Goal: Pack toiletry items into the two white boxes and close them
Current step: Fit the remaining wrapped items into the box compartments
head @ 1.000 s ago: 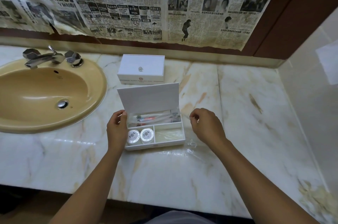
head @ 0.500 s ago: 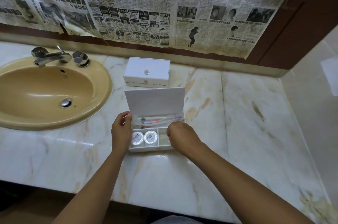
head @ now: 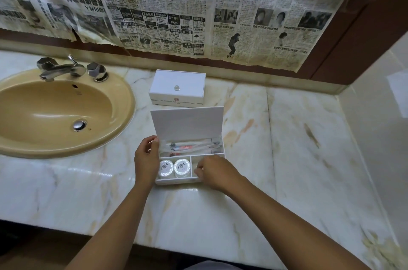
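Right hand inside rectangular white box

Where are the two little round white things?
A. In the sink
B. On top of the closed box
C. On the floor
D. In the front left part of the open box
D: the two round white items sit side by side in the open box's front left compartment.

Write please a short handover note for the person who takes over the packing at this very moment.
Left hand steadies the left wall of the open box. Right hand reaches into its front right compartment; what it holds cannot be seen.
Two round soaps sit front left, wrapped toothbrush kits in the back row.
The second box stands closed behind.
Left: finish the right compartment, close the lid.
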{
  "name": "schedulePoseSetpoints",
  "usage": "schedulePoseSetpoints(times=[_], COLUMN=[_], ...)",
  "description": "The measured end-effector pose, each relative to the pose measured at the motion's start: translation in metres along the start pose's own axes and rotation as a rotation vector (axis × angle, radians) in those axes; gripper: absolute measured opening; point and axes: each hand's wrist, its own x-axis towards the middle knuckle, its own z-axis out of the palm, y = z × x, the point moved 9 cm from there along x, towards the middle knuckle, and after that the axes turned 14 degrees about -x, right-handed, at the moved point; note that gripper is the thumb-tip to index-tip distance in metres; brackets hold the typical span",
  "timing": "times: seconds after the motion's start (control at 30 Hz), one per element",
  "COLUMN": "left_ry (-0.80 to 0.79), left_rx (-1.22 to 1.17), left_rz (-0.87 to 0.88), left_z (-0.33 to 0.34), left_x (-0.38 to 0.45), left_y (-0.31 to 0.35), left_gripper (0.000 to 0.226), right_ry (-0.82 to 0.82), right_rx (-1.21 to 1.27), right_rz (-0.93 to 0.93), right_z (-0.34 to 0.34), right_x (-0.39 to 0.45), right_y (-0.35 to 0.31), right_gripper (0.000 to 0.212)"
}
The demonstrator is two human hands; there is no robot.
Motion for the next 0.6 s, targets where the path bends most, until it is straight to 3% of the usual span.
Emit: schedulePoseSetpoints(times=[0.2,0.47,0.6], left_ry=[0.003,-0.002,0.004], left_rx=[0.003,0.009,0.009], left_rz=[0.004,0.009,0.013], left_z=[0.000,0.000,0.001], left_x=[-0.001,-0.001,-0.004], left_y=[0.003,0.003,0.006], left_gripper=[0.015,0.014,0.014], right_ry=[0.042,0.400,0.272], right_rx=[0.065,0.283,0.241], right_rz=[-0.026,0.081,0.212], right_z=[-0.001,-0.045,-0.021], right_x=[-0.002,-0.021,-0.025], right_y=[0.002,0.058,0.097], right_gripper=[0.026,0.024,0.023])
